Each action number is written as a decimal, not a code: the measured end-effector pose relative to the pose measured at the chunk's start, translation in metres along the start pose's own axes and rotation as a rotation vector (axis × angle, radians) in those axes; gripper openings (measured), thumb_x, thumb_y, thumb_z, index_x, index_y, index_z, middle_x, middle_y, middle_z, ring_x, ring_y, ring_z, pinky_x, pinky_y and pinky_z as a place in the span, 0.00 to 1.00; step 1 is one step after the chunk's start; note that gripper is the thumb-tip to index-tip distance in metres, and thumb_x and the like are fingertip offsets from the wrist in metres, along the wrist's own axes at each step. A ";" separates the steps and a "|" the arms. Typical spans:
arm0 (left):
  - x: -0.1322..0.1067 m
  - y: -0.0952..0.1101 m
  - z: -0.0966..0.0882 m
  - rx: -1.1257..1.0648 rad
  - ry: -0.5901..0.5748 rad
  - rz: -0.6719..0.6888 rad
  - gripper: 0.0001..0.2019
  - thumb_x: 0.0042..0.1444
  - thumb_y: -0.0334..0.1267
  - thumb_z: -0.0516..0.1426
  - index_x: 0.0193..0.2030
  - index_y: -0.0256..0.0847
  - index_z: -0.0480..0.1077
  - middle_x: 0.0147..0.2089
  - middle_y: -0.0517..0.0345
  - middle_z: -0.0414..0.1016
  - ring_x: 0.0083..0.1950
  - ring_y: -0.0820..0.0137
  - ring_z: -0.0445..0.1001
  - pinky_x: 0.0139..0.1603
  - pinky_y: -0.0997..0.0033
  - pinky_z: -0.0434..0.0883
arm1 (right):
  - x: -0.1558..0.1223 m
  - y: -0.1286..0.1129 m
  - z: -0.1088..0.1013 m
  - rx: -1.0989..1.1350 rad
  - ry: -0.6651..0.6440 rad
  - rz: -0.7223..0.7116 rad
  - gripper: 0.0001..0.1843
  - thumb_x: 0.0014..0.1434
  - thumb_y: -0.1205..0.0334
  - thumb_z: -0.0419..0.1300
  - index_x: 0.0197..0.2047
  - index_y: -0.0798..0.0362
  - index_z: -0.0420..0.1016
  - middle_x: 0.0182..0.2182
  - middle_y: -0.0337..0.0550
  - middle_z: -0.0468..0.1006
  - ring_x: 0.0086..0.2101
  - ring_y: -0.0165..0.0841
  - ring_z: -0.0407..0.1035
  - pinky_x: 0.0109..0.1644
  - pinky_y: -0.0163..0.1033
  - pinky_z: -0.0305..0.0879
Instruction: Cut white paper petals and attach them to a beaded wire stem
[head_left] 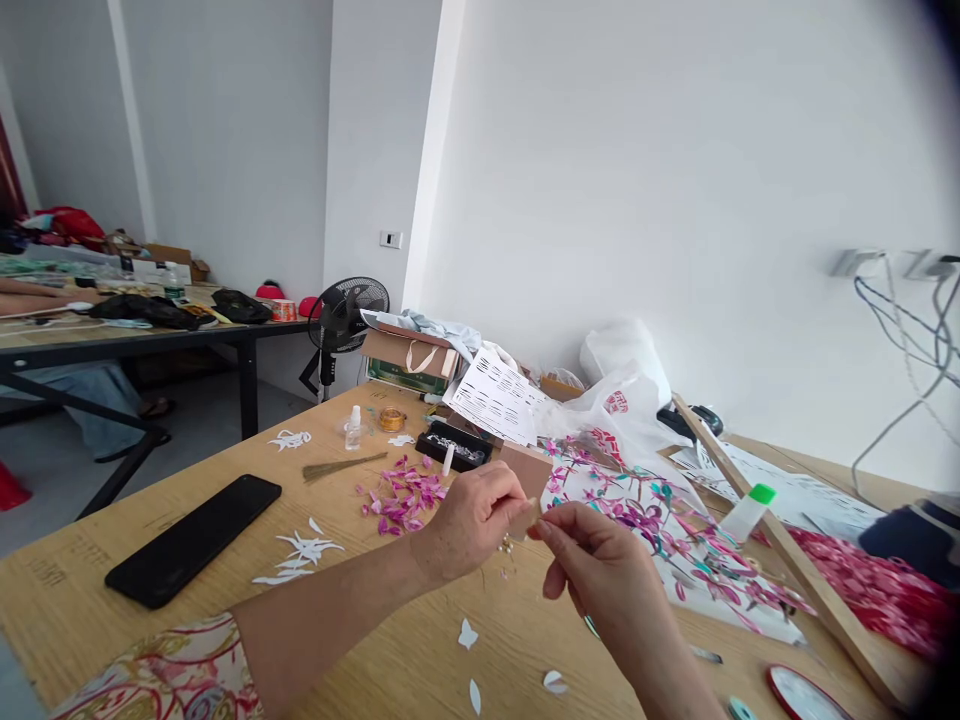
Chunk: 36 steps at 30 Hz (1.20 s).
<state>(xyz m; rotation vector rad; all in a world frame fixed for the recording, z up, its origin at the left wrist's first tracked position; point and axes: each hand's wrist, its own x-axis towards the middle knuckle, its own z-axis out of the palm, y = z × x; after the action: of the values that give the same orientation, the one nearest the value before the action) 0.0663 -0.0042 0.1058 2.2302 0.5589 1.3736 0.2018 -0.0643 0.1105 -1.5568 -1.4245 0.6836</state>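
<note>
My left hand (466,528) and my right hand (600,565) meet above the wooden table (405,630), fingertips pinched close together. Something small and pale shows between them, but its kind is too small to tell. Behind the left hand lies a heap of pink-purple petals (405,495). Below the hands are loose white petal cut-outs (467,634), with more white slivers (301,550) left of my forearm. Pink and teal flower sprays (645,515) spread on white sheeting beyond my right hand. Tiny gold-coloured bits (505,545) are partly hidden beneath the fingers.
A black phone-like slab (193,540) lies at the left. Farther back are a small clear bottle (353,428), a wire spool (391,419) and a black tray (454,445). A wooden strip (787,550) and a green-capped bottle (748,512) are at right. A fan (349,315) stands behind.
</note>
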 end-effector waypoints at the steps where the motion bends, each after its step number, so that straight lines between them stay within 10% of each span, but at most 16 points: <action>1: 0.000 0.000 0.000 -0.006 0.008 -0.007 0.09 0.53 0.31 0.49 0.22 0.37 0.59 0.24 0.61 0.59 0.28 0.76 0.59 0.29 0.76 0.56 | 0.001 0.001 0.000 0.043 -0.016 -0.008 0.13 0.49 0.51 0.55 0.25 0.52 0.68 0.09 0.34 0.69 0.10 0.24 0.52 0.14 0.29 0.46; 12: 0.001 -0.003 0.003 -0.132 0.094 -0.223 0.12 0.54 0.38 0.49 0.21 0.37 0.55 0.22 0.65 0.53 0.25 0.77 0.53 0.28 0.76 0.53 | 0.013 0.011 -0.002 0.221 0.030 -0.063 0.10 0.46 0.55 0.58 0.22 0.53 0.67 0.13 0.34 0.68 0.15 0.26 0.61 0.18 0.30 0.57; 21: 0.001 -0.007 0.006 -0.116 0.113 -0.184 0.11 0.53 0.36 0.49 0.21 0.37 0.57 0.22 0.63 0.55 0.27 0.77 0.55 0.29 0.76 0.54 | -0.005 -0.010 -0.027 -0.438 0.353 -0.274 0.13 0.51 0.54 0.52 0.34 0.49 0.74 0.08 0.33 0.65 0.12 0.29 0.60 0.18 0.33 0.55; 28: -0.003 -0.002 0.008 -0.074 0.070 -0.117 0.10 0.54 0.35 0.49 0.22 0.37 0.59 0.24 0.63 0.58 0.28 0.76 0.58 0.30 0.76 0.55 | 0.001 -0.003 0.000 -0.129 0.054 -0.031 0.16 0.51 0.52 0.51 0.36 0.53 0.72 0.11 0.35 0.69 0.12 0.27 0.59 0.15 0.30 0.54; 36: -0.003 -0.005 0.010 -0.154 0.016 -0.203 0.10 0.52 0.37 0.51 0.22 0.36 0.61 0.23 0.63 0.59 0.27 0.77 0.57 0.28 0.77 0.55 | 0.007 0.003 -0.007 -0.017 0.013 -0.048 0.11 0.48 0.55 0.55 0.26 0.54 0.70 0.15 0.36 0.69 0.14 0.25 0.60 0.17 0.30 0.56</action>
<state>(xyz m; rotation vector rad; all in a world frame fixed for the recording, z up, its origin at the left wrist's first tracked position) 0.0736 -0.0032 0.0968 1.9836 0.6430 1.2858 0.2103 -0.0589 0.1119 -1.5331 -1.4564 0.6331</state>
